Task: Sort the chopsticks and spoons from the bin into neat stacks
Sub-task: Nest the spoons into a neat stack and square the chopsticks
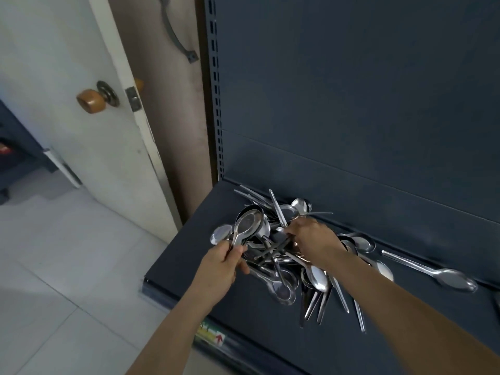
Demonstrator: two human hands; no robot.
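Firmly, the left hand [224, 263] grips the handle of a wide soup spoon [247, 220], fingers and thumb curled round it, the bowl lifted over the left side of the pile [284, 288]. The right hand [311, 239] reaches palm-down into the middle of the heap with its fingers curled. A chopstick [277, 208] rises from just at its fingertips, but whether they pinch it cannot be told.

The tangled spoons and chopsticks lie on a dark shelf [189, 253], pushed up against the back panel [351, 104]. One long spoon [446, 276] lies apart to the right. Bare shelf shows left of the heap and along the front edge, and more lies to the right. Past the shelf's left edge stand a white door [81, 144] and tiled floor [54, 266].

Both forearms stretch forward from the lower edge of the view, the hands near each other.
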